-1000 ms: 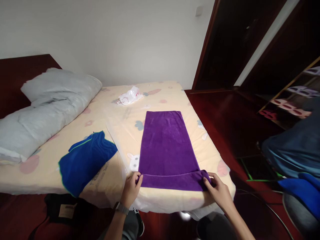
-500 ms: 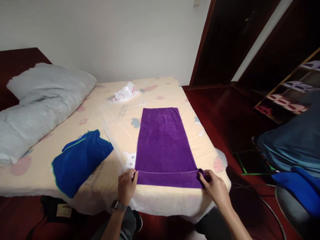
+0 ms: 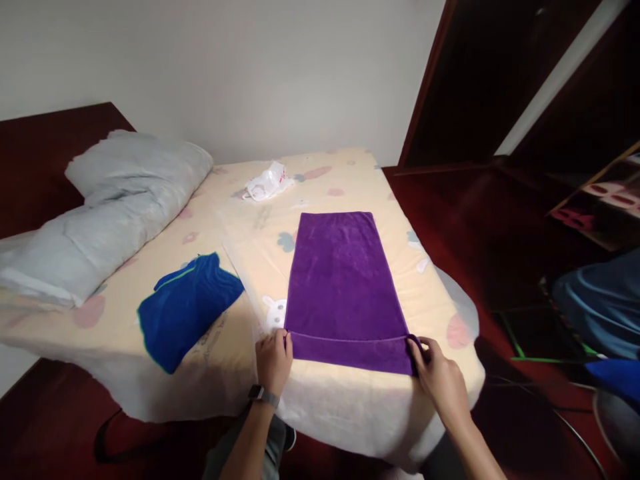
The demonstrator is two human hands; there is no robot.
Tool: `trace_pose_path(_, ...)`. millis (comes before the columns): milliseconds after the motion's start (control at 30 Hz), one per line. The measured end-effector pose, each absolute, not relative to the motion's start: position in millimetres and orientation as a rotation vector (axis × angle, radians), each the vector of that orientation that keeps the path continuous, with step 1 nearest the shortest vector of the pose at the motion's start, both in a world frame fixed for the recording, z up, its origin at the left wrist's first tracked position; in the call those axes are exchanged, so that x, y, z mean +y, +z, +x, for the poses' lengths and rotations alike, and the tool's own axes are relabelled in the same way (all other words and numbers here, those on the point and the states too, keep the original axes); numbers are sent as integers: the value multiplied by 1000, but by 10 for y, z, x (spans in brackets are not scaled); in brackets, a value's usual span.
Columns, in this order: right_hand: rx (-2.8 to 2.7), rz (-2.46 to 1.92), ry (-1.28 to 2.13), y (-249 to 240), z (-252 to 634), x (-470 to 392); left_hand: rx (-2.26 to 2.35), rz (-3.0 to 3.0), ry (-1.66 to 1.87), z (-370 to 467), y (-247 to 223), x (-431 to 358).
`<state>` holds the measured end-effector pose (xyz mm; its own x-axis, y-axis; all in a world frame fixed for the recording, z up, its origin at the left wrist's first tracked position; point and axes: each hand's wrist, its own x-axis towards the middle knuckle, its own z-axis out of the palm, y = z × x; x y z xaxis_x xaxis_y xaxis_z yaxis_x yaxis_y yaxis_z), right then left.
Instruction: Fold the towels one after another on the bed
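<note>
A purple towel (image 3: 345,280) lies flat on the bed, its near edge turned up into a narrow folded band. My left hand (image 3: 274,360), with a watch on the wrist, pinches the band's left end. At the right end, my right hand (image 3: 440,373) grips the folded corner between thumb and fingers. To the left of the towel rests a crumpled blue towel (image 3: 190,310) with green edging, touched by neither hand.
The bed's patterned sheet (image 3: 250,260) lies under both towels. A white plastic bag (image 3: 269,182) sits toward the wall, and a grey quilt (image 3: 130,193) is heaped at the left. Right of the bed are a shoe rack (image 3: 595,207) and a blue cloth (image 3: 600,300).
The view has swung a little to the left, so everything appears shifted right. Both hands keep their hold on the folded band, which looks much the same.
</note>
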<state>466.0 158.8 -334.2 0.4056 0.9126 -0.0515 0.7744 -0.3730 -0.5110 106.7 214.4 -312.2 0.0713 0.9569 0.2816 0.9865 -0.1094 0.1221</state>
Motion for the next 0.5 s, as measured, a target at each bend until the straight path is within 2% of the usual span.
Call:
trace_pose_path(267,-1493,-2304,520,-3302,4767,1611,-2093,-2245,-451,1004,-3121,2161)
trace_pose_path(500,-1529,-2202,403,-3355,4752,1622,-2086,-2251,-585,902,-3170,2166)
